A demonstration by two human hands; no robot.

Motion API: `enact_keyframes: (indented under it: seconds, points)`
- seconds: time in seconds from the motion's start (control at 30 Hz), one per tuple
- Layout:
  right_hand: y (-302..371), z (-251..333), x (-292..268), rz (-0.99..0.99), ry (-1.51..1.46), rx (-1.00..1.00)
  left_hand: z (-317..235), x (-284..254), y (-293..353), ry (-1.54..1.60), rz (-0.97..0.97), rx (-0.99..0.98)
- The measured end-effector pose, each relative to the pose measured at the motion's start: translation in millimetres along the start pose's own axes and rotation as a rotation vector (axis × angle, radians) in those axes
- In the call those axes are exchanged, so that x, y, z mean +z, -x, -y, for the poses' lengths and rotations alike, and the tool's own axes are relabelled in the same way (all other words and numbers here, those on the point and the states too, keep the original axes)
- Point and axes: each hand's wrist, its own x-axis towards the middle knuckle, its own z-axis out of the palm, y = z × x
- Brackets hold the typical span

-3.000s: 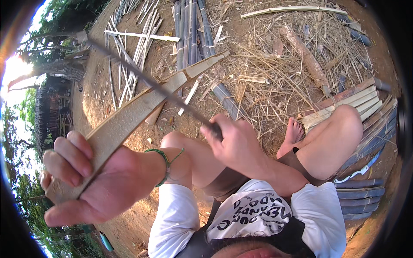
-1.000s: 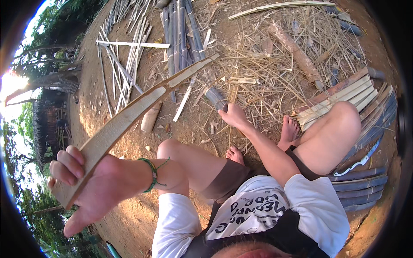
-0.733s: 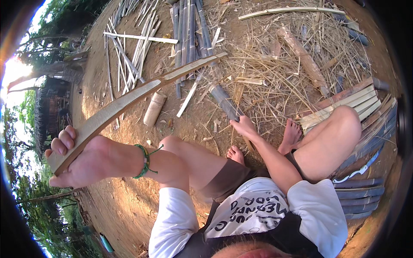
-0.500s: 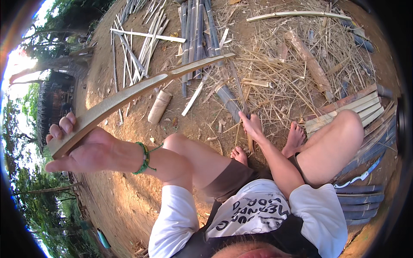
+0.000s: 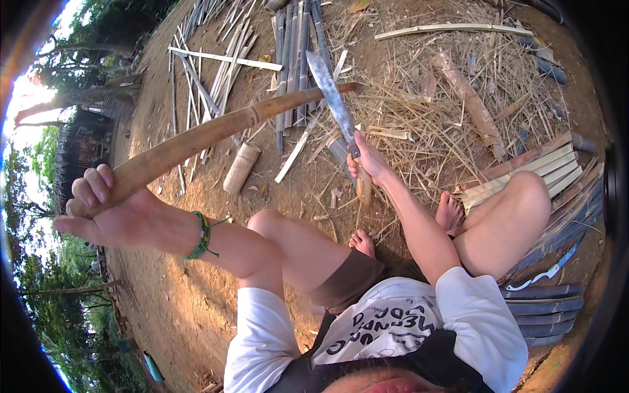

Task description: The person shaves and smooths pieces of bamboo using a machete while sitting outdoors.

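Observation:
My left hand (image 5: 108, 213) is closed around the near end of a long split bamboo strip (image 5: 190, 141), its brown outer side with a node ring facing up. The strip rises slantwise to the right. In my right hand (image 5: 371, 160) is a machete (image 5: 334, 98), gripped by its wooden handle with the wide grey blade pointing up and slightly left. The blade crosses in view over the strip's far end; whether they touch I cannot tell. Behind my right hand, a short dark bamboo piece (image 5: 340, 154) is partly hidden.
A short pale bamboo section (image 5: 242, 168) lies on the dirt ahead. Farther off are pale split strips (image 5: 223, 82) and dark bamboo lengths (image 5: 292, 59). Shavings (image 5: 419, 111) cover the ground at right. Beside my right leg are stacked slats (image 5: 553, 167) and a white-handled saw (image 5: 547, 272).
The bamboo strip has rolled from its pale cut face to its brown outer face. My right hand has risen, and the machete has turned from edge-on to show its flat blade, crossing the strip.

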Motion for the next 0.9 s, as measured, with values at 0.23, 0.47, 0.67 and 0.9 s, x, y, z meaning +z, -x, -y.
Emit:
enact_keyframes:
  seconds: [0.23, 0.47, 0.67, 0.9]
  points:
    - [-45, 7, -5, -0.161, -0.106, 0.148, -5, -1, 4, -0.012, 0.007, 0.042]
    - [29, 33, 62, 0.111, -0.155, 0.260, -6, -3, -1, 0.133, 0.163, 0.000]
    - [-22, 24, 0, 0.007, -0.180, 0.231, -2, -4, -9, 0.263, 0.287, -0.045]
    - [17, 42, 44, 0.216, -0.097, 0.215, -9, -6, -7, 0.297, 0.313, -0.118]
